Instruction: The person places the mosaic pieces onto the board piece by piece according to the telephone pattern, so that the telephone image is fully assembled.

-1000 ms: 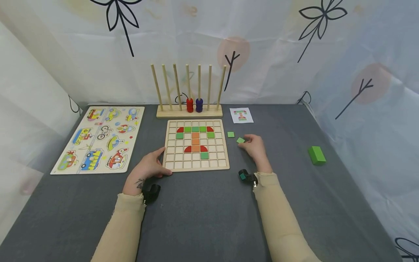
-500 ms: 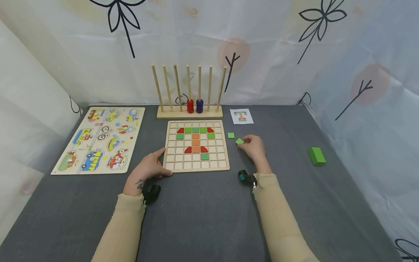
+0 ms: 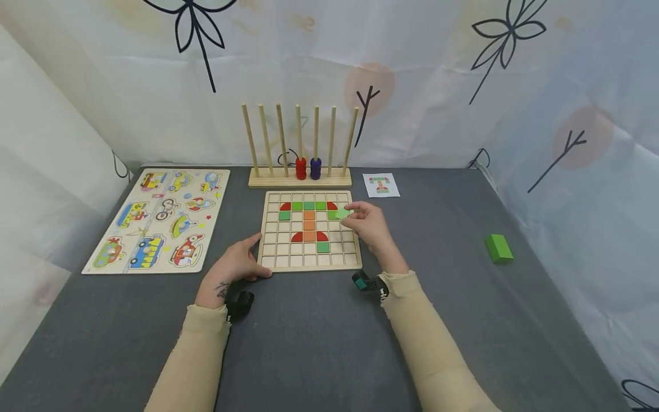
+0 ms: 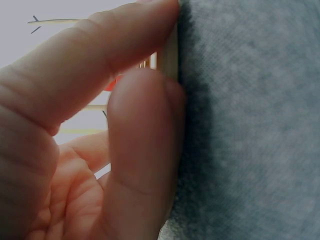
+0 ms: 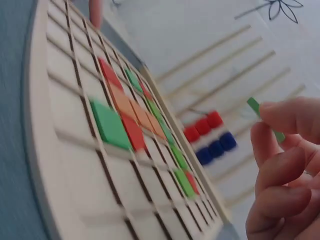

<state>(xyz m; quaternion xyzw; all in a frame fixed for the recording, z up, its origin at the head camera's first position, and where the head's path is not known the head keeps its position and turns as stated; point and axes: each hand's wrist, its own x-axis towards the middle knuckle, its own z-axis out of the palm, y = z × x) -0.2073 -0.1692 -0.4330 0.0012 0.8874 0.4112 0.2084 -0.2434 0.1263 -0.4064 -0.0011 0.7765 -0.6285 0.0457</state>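
A square wooden grid board [image 3: 283, 262] lies flat, its cells bearing several green, orange and red tiles. My left hand [image 3: 234, 266] rests at the board's front-left corner, index fingertip at the left edge and thumb along the front edge; its fingers [image 4: 145, 150] fill much of the left wrist view. Over the board's upper right part, my right hand [image 3: 372, 229] pinches a light green square tile [image 3: 342, 213] between thumb and fingers. The right wrist view shows that tile [image 5: 254, 105] edge-on, held above the board's surface. The spot of the other loose green tile is covered by my right hand.
Behind the board stands a wooden peg rack [image 3: 268, 182] with red and blue beads. A printed pattern card [image 3: 381, 185] lies right of it. A vehicle picture puzzle board [image 3: 172, 220] lies on the left, and a green block [image 3: 499, 249] on the right.
My right hand has moved left from the table onto the board's right side, carrying the green tile. The second loose tile has gone from sight. My left hand has stayed at the corner.
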